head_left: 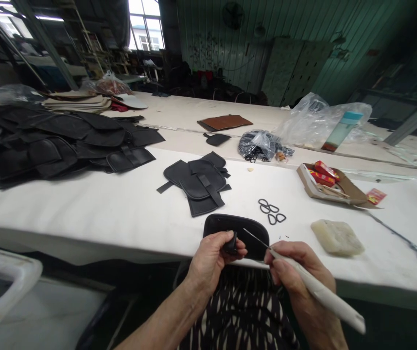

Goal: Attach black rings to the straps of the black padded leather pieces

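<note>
My left hand (212, 255) is closed around the folded end of a black leather piece (237, 222), pinched between thumb and fingers. The rest of that rounded piece lies at the table's front edge, beneath both hands. My right hand (299, 272) grips an awl (325, 289) with a long whitish handle and a thin metal shaft. Its shaft points up and left across the black piece; whether the tip touches leather I cannot tell. Just beyond my right hand lie several black D-rings (269, 209). A yellowish waxy block (338, 237) rests to the right.
Several finished-looking black leather pieces (203, 182) are stacked ahead, with a large black pile (66, 138) at left. An open cardboard box (354, 192) with red packets, a bagged black bundle (257, 146), a bottle (343, 129) and brown sheets (226, 122) stand farther back on the white table (128, 199).
</note>
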A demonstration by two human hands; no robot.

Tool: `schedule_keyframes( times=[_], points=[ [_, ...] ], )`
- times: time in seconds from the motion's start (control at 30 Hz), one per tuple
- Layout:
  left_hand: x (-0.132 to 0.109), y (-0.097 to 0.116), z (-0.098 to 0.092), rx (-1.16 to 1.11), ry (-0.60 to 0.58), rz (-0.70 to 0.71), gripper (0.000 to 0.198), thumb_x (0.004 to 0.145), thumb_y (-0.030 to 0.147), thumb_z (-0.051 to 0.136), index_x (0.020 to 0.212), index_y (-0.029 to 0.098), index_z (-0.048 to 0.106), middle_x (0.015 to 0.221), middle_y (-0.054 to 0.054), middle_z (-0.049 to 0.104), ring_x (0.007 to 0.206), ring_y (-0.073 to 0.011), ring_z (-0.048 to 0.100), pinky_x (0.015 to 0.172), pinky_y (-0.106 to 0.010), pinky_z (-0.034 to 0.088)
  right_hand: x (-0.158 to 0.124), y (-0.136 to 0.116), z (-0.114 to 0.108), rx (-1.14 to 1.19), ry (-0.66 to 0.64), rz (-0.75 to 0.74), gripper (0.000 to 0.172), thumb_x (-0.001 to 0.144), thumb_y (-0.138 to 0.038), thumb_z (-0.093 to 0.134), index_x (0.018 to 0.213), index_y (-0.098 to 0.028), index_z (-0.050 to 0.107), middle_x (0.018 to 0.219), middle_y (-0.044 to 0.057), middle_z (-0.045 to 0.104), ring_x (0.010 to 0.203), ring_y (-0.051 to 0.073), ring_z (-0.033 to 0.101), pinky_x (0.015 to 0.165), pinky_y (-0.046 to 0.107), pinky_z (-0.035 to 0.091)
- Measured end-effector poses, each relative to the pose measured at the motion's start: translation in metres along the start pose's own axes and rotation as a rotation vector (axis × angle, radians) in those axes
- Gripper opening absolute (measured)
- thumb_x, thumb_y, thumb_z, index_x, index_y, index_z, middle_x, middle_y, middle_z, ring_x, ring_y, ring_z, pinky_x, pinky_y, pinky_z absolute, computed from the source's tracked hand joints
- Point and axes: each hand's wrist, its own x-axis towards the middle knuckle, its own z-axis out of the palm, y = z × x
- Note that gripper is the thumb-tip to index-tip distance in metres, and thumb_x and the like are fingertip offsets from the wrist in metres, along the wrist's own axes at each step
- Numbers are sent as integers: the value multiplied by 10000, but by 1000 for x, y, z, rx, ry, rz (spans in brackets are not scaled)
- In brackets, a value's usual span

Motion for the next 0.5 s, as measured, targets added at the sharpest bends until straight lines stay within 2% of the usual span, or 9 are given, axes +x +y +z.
schedule_keyframes(
  times=[0.1, 0.2, 0.33, 0.5],
  points=[
    [0, 0, 0, -6, 10, 7, 163, 721, 208, 634, 630, 74, 658, 612, -78, 665, 580, -166, 625, 628, -302, 533, -3, -7, 3, -9, 108, -99, 75, 746, -242, 674, 808, -229, 634, 671, -10, 654, 509, 105, 549, 483, 193, 467],
    [0, 0, 1, -22, 23, 0, 152, 721, 190, 625, 622, 77, 651, 602, -77, 662, 573, -167, 626, 625, -303, 534, -5, -7, 0, -13, 182, -123, 91, 730, -240, 690, 803, -213, 645, 681, 8, 668, 521, 119, 564, 503, 212, 478],
    [-1, 1, 2, -37, 31, -4, 144, 733, 162, 610, 620, 81, 643, 600, -75, 662, 563, -163, 627, 620, -299, 536, -11, 0, -6, 14, 220, -31, 115, 731, -258, 703, 820, -209, 650, 706, 14, 679, 557, 128, 571, 547, 231, 481],
    [0, 1, 1, -51, 22, -15, 189, 780, 143, 572, 619, 73, 645, 598, -76, 661, 552, -157, 629, 615, -293, 540, -18, 3, -12, -9, 301, 38, 179, 687, -310, 738, 778, -185, 648, 656, 31, 675, 528, 140, 560, 523, 244, 464]
  ],
)
